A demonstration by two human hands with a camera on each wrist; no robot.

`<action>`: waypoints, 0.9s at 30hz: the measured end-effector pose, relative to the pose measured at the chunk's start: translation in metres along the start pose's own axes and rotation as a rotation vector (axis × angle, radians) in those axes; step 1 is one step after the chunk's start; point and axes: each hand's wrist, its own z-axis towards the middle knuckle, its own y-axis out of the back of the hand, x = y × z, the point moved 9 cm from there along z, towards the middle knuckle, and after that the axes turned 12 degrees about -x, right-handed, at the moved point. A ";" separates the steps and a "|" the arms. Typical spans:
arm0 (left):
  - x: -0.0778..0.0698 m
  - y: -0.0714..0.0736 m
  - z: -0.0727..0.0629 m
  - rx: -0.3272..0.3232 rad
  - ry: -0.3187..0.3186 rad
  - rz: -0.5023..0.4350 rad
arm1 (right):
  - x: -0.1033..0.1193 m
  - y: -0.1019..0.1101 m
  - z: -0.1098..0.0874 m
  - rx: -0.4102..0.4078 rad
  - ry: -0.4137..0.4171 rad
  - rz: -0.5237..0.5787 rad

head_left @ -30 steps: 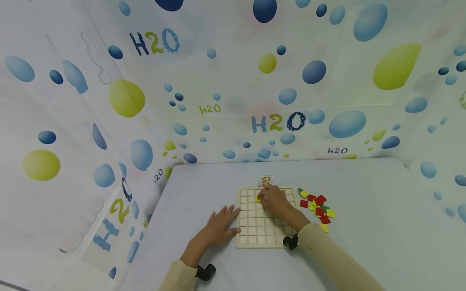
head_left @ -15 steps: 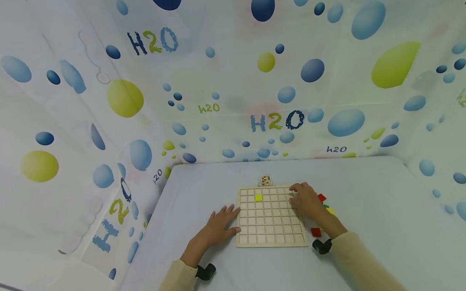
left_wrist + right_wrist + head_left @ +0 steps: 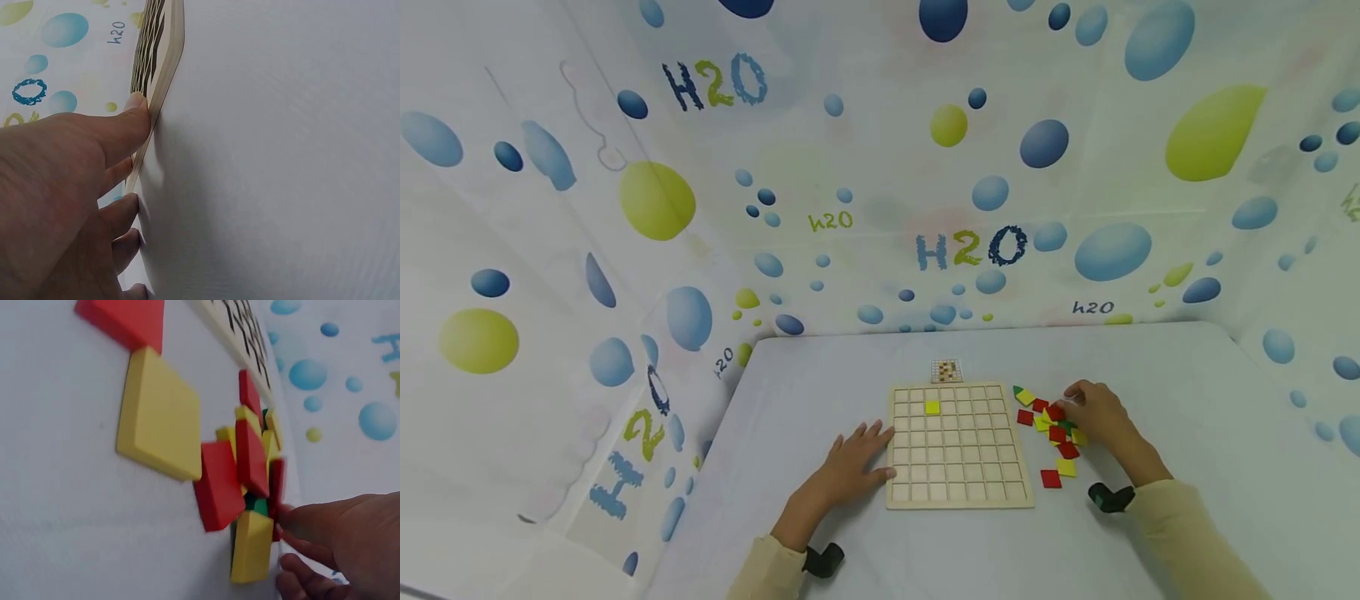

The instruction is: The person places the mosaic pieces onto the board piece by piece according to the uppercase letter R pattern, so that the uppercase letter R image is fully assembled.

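A wooden grid board [image 3: 958, 450] lies on the table with one yellow square tile [image 3: 932, 407] in a cell near its top left. My left hand [image 3: 853, 467] rests at the board's left edge; in the left wrist view its thumb [image 3: 128, 128] lies on the rim. To the right is a loose heap of red, yellow and green tiles. At the heap's far right side my right hand [image 3: 1097, 412] pinches a red tile [image 3: 1056, 412] with thumb and fingertips. In the right wrist view that red tile [image 3: 277, 487] shows partly behind other tiles.
A small printed pattern card [image 3: 947, 371] lies just beyond the board. Nearer the front, a yellow tile [image 3: 1066, 467] and a red tile [image 3: 1051, 479] lie apart from the main heap. A patterned sheet [image 3: 880, 167] hangs behind the table.
My right hand has let go of the yellow tile on the board and moved right to the heap. A red tile now lies at the heap's front. The left hand has not moved.
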 end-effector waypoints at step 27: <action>-0.001 0.001 -0.002 0.005 0.005 -0.010 | -0.015 -0.007 0.014 0.033 0.016 0.043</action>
